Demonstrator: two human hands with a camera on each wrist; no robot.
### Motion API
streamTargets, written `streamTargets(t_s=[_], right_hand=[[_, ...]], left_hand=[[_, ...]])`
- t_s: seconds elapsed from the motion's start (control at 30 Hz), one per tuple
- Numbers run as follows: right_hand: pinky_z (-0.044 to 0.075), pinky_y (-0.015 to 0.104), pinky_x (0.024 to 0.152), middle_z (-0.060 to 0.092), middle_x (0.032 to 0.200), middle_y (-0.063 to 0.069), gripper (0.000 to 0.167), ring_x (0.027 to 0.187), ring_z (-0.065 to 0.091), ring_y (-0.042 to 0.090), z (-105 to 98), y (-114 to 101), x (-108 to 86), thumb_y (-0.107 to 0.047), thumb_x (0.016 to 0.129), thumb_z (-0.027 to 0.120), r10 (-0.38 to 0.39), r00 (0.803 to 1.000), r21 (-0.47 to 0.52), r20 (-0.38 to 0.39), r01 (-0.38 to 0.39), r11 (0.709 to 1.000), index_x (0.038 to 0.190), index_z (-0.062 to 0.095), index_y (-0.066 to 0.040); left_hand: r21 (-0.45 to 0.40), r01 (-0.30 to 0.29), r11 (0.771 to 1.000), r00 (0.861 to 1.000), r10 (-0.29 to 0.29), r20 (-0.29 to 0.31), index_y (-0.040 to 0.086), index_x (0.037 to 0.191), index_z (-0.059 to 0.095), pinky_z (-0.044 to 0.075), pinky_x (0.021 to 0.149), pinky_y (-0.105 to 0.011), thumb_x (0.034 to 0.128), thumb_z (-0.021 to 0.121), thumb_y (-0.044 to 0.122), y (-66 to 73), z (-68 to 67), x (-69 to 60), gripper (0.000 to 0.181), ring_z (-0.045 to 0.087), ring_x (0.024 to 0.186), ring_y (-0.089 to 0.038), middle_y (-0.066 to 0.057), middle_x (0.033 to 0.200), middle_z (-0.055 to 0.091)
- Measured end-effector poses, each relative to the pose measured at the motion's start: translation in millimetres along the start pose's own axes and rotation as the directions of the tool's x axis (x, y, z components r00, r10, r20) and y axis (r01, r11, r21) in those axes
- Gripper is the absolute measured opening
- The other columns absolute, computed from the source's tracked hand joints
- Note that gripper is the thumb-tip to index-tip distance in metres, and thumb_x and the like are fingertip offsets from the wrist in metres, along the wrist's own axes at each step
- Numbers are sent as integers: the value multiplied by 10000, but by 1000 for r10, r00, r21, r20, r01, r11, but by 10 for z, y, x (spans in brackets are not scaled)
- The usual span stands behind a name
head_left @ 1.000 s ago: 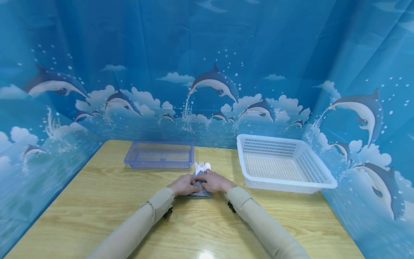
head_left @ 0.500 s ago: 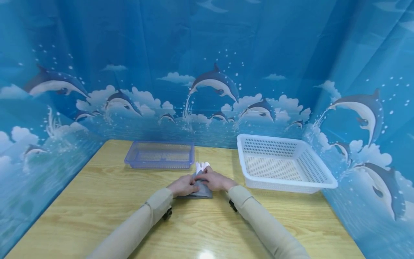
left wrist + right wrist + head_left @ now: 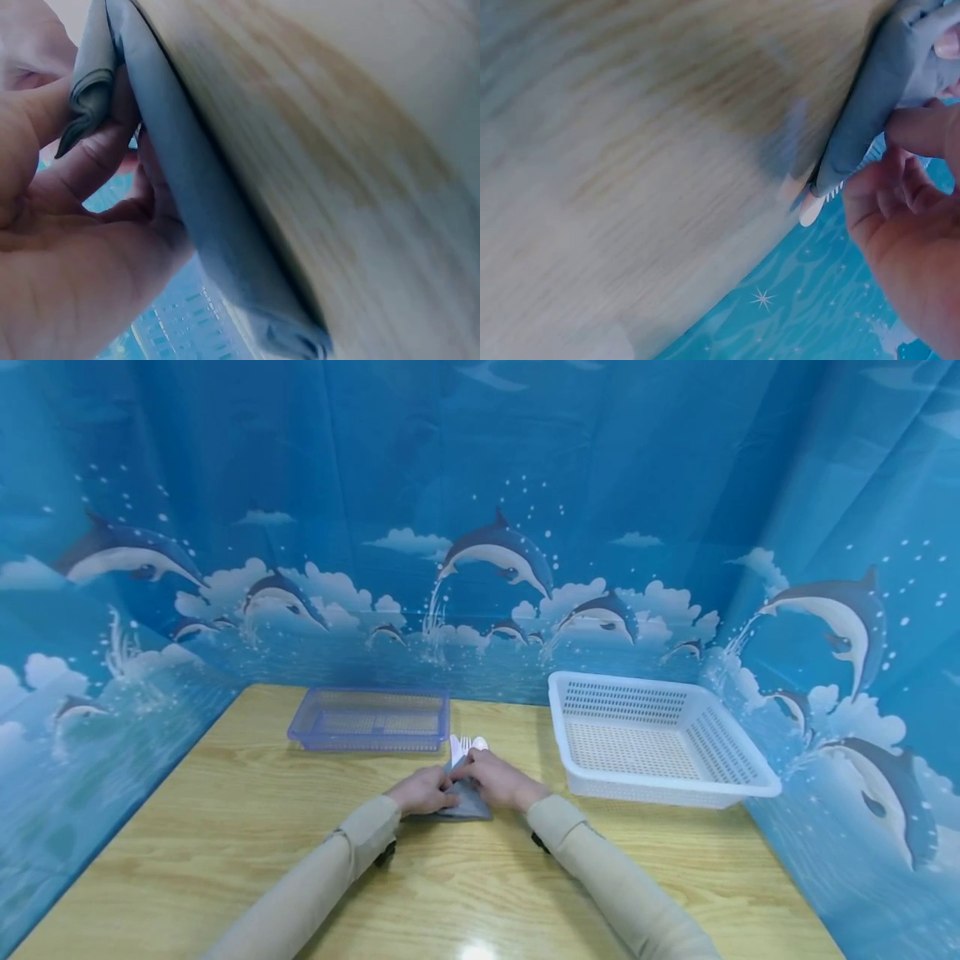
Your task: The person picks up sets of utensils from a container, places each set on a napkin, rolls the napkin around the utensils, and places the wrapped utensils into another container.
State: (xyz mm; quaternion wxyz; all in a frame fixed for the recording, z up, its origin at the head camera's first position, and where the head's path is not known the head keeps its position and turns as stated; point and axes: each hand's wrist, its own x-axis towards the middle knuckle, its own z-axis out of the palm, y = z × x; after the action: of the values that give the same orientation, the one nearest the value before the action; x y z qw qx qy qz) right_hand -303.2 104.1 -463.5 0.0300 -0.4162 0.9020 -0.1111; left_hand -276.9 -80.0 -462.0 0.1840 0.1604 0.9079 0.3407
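Observation:
A grey cloth [image 3: 467, 803] lies folded around a white knife [image 3: 455, 748], fork [image 3: 466, 744] and spoon [image 3: 480, 743], whose upper ends stick out at its far side. My left hand [image 3: 422, 790] is at the cloth's left side; in the left wrist view that hand [image 3: 82, 247] pinches a curled fold of the cloth [image 3: 187, 172] between thumb and fingers. From the right, my right hand [image 3: 501, 778] has its bent fingers on the upper part of the cloth. The right wrist view shows this hand [image 3: 907, 217] with thumb and fingers against the cloth [image 3: 862, 112], beside the cutlery ends.
A purple mesh basket [image 3: 371, 747] stands at the back left of the wooden table [image 3: 450, 885]. At the back right is a larger white basket [image 3: 667, 789] with slotted walls. A blue curtain printed with dolphins [image 3: 498, 553] hangs behind and at both sides.
My right hand has shifted slightly, its fingers now higher on the cloth near the cutlery. The left hand has hardly moved and stays on the cloth's left side.

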Motion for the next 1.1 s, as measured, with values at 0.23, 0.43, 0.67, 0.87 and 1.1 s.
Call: streamTargets(t_s=[0.23, 0.43, 0.67, 0.87, 1.1], right_hand=[[384, 274, 782, 562, 1100, 45, 322, 891, 424, 129, 34, 10, -16, -67, 1006, 517, 13, 998, 92, 61, -18, 996, 1299, 635, -129], [365, 270, 770, 560, 1083, 35, 307, 872, 411, 124, 3, -18, -16, -155, 1011, 540, 21, 997, 94, 72, -28, 995, 1303, 632, -131], [324, 282, 728, 474, 973, 12, 336, 814, 367, 137, -31, -66, -1, -232, 1017, 535, 106, 986, 102, 128, -120, 988, 1341, 603, -180], [336, 289, 740, 480, 1013, 19, 309, 832, 382, 141, -22, -65, 15, -256, 1014, 540, 131, 982, 101, 136, -145, 984, 1309, 619, -207], [347, 281, 727, 494, 1016, 9, 297, 829, 388, 136, -17, -59, 9, -269, 1007, 557, 143, 980, 128, 134, -161, 979, 1291, 633, -226]], left_hand=[[-27, -20, 999, 1000, 20, -21, 158, 541, 483, 246, 459, -217, 895, 714, 182, -27, -14, 5, 423, 295, 445, -76, 69, 474, 341], [-52, -20, 998, 999, 18, -39, 156, 527, 483, 249, 459, -216, 873, 733, 171, -32, -14, 7, 427, 295, 448, -77, 76, 469, 332], [-47, -4, 999, 1000, 5, 12, 155, 579, 507, 268, 481, -226, 900, 698, 160, -20, -28, -7, 373, 304, 475, -90, 68, 504, 340], [-50, -6, 999, 999, 8, 37, 148, 605, 521, 275, 485, -233, 931, 672, 185, -41, -37, -24, 362, 302, 478, -95, 57, 515, 351], [-11, -21, 1000, 999, 21, 28, 116, 647, 589, 295, 514, -236, 913, 699, 186, -82, -54, -5, 296, 340, 515, -110, 40, 547, 398]])
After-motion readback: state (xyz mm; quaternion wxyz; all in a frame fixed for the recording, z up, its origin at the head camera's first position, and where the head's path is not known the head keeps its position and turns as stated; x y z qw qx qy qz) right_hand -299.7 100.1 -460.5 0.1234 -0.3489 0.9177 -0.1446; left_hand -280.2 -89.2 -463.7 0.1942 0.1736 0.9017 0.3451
